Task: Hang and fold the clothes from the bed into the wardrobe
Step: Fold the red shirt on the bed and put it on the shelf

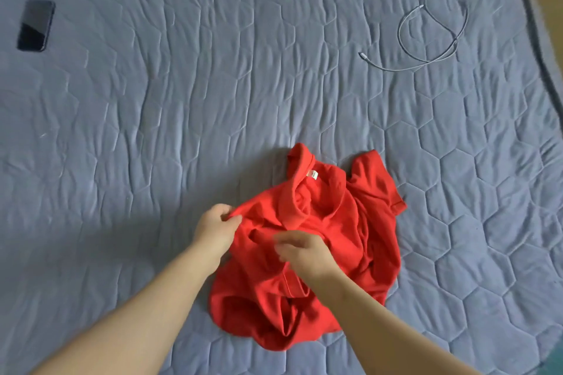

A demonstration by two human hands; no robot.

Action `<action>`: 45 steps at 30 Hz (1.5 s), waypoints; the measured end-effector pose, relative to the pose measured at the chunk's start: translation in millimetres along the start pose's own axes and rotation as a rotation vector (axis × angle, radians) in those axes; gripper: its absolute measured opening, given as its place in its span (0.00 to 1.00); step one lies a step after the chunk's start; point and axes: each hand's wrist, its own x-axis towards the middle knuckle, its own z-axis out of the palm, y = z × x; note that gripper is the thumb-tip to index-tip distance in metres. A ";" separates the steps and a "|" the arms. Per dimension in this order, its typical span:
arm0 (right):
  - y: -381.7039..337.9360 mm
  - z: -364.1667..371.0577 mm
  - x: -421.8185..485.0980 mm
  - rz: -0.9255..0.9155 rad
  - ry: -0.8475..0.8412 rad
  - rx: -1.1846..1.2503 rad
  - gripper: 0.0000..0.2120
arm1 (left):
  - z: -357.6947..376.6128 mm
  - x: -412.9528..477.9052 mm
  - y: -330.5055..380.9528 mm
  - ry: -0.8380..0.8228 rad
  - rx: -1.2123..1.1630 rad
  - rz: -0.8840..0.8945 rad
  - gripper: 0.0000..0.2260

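Left grip (217,224) pinches shirt (350,222) edge; right grip (304,253) curls round a middle fold. Shirt lies crumpled on bed (213,100), collar far side. Risk: bunched layers, grips may catch two plies, so it lifts twisted. Phone (36,24), cable (432,30) well apart.

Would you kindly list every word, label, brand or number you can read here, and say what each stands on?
No text here can be read.
The white neck tag on the red shirt: print too small and blurred to read.
The phone on the bed cover: dark screen, no text shows.
The cable: no marking shows.
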 end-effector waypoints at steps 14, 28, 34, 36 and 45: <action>-20.0 -42.4 88.2 -0.063 0.732 -0.486 0.27 | 36.8 62.1 -16.3 -0.006 0.469 0.155 0.39; -11.2 -33.7 51.5 -0.303 0.789 -0.384 0.10 | -3.9 59.5 -5.5 0.465 0.466 0.378 0.10; -24.3 -39.0 59.5 -0.101 0.640 -0.679 0.17 | 9.1 79.2 13.1 0.149 0.455 0.123 0.18; -37.8 -38.4 77.5 -0.160 0.701 -0.576 0.19 | 9.2 88.4 12.4 0.187 0.422 0.066 0.23; -37.9 -38.5 139.8 0.108 0.391 -0.479 0.18 | 16.4 102.7 -14.2 0.011 -0.062 -0.247 0.18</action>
